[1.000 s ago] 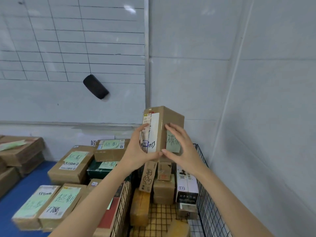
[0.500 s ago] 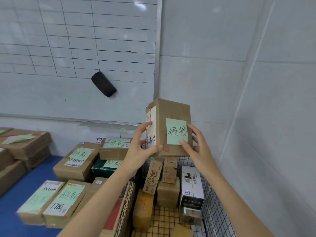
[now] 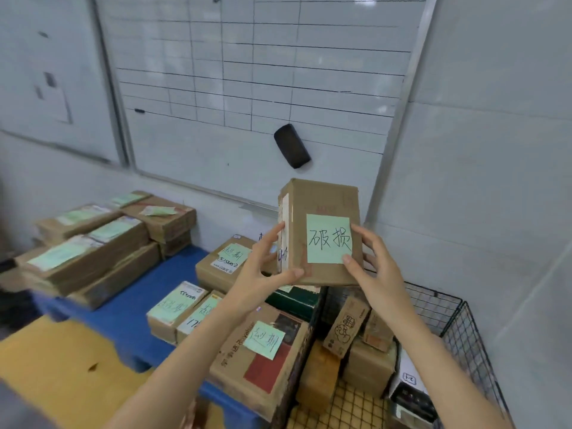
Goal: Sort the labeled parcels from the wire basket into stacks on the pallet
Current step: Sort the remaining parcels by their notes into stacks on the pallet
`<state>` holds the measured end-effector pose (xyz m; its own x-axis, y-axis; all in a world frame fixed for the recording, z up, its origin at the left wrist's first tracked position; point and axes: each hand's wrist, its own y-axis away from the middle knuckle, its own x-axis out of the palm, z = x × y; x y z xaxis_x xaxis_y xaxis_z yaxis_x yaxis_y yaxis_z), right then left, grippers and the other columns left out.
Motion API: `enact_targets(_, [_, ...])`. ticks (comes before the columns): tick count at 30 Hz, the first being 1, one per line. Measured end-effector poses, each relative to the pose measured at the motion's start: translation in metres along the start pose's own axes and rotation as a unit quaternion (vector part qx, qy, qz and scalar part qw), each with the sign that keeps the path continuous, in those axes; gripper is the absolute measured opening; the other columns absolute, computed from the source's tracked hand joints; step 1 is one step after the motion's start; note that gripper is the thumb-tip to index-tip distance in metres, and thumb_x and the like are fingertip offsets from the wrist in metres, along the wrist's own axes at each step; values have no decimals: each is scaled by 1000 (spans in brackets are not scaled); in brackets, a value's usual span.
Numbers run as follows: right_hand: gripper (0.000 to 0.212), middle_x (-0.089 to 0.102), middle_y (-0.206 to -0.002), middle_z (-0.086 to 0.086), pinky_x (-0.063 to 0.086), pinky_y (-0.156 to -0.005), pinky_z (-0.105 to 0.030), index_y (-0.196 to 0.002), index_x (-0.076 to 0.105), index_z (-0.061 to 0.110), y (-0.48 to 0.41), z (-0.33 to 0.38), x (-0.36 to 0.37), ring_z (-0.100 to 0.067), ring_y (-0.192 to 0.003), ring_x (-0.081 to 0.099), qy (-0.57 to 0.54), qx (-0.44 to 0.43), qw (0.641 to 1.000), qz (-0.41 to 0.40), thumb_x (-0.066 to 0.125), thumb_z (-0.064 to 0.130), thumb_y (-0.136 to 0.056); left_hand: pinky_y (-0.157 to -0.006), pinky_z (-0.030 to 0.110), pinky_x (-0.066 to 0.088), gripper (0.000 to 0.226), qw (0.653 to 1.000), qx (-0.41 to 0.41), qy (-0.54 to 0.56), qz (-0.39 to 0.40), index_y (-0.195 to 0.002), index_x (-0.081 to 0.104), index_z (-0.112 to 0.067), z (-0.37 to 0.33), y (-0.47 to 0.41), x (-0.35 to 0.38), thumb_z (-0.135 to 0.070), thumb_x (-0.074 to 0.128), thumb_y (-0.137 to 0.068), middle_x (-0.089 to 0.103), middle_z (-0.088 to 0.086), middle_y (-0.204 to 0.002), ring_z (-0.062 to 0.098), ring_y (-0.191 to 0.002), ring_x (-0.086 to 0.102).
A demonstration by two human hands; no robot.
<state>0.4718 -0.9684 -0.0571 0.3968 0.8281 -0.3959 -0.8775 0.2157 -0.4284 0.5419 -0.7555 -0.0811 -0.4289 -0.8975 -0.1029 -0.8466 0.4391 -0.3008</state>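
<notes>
Wire basket (image 3: 464, 329) cut off below, far stacks (image 3: 93, 243) blurred

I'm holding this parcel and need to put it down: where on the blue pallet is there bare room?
The blue pallet is bare in the strip between the far-left brown parcel stacks and the green-noted parcels by the black wire basket. The basket side is crowded. Both hands hold the brown cardboard parcel.

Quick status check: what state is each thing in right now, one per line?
held parcel: lifted upright, note facing the camera
left hand: gripping the parcel's left edge
right hand: gripping the parcel's right edge
wire basket: parcels inside, some upright
blue pallet: several labeled stacks on it
whiteboard eraser: stuck to the board, tilted
</notes>
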Motion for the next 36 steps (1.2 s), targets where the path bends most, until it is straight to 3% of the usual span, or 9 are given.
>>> enact_targets(3, [54, 42, -129, 36, 49, -104, -44, -136, 37, 49, -18, 15, 33, -5, -127, 44, 0, -22, 999, 36, 63, 33, -92, -105, 38, 46, 90, 999, -6, 3, -38, -139, 34, -60, -3, 12, -37, -57, 79, -61, 42, -23, -143, -1, -123, 51])
enact_targets(11, [61, 41, -137, 26, 43, -97, -23, -145, 28, 41, -58, 73, 145, 2, -125, 44, -18, -75, 990, 118, 62, 30, -95, -108, 48, 43, 79, 987, 21, 28, -154, -137, 44, -46, -3, 42, -154, -43, 83, -68, 53, -20, -139, 10, -131, 50])
enact_targets(14, [63, 40, -131, 36, 44, -98, -21, -147, 28, 37, -72, 92, 195, 14, -118, 44, -16, -88, 987, 135, 63, 31, -96, -101, 51, 49, 75, 984, 16, 40, -175, -135, 46, -44, 0, 52, -208, -39, 83, -70, 59, -18, -134, 16, -124, 58])
enact_targets(19, [52, 43, -130, 41, 50, -86, -11, -137, 33, 47, -85, 128, 289, 9, -120, 48, -54, -98, 982, 151, 61, 29, -97, -78, 25, 56, 66, 979, 30, 47, -198, -136, 46, -37, -2, 67, -302, -15, 77, -82, 56, -9, -136, 4, -110, 65])
enact_targets(22, [51, 43, -129, 46, 48, -96, -19, -140, 36, 46, -90, 143, 344, 8, -123, 48, -79, -98, 981, 147, 60, 30, -98, -78, 26, 56, 67, 981, 26, 21, -194, -134, 48, -41, 2, 73, -364, -26, 81, -79, 58, -9, -136, 13, -117, 62])
enact_targets(26, [53, 47, -137, 24, 45, -85, -5, -147, 34, 41, -94, 161, 406, 15, -116, 51, -123, -67, 977, 160, 56, 31, -99, -88, 39, 55, 68, 983, 22, 7, -180, -133, 49, -46, 5, 79, -430, -42, 76, -70, 56, -11, -138, 19, -117, 63])
enact_targets(28, [53, 47, -132, 31, 47, -93, -13, -145, 33, 46, -95, 166, 432, 14, -117, 52, -136, -51, 974, 171, 56, 36, -98, -88, 41, 55, 67, 983, 29, 3, -183, -133, 49, -47, 8, 83, -454, -42, 75, -71, 56, -15, -137, 18, -113, 65])
enact_targets(31, [61, 48, -127, 45, 41, -112, -43, -145, 31, 53, -101, 171, 468, -6, -133, 47, -135, -45, 972, 186, 57, 53, -90, -77, 29, 57, 65, 978, 37, 9, -203, -136, 49, -41, 16, 86, -486, -32, 76, -77, 58, -20, -133, 11, -107, 67])
enact_targets(36, [63, 44, -134, 44, 39, -114, -43, -143, 29, 60, -117, 182, 526, 0, -134, 44, -150, -38, 966, 206, 58, 53, -88, -73, 20, 55, 60, 975, 23, 21, -221, -136, 49, -41, 39, 82, -536, -32, 73, -81, 59, -20, -132, 8, -110, 65])
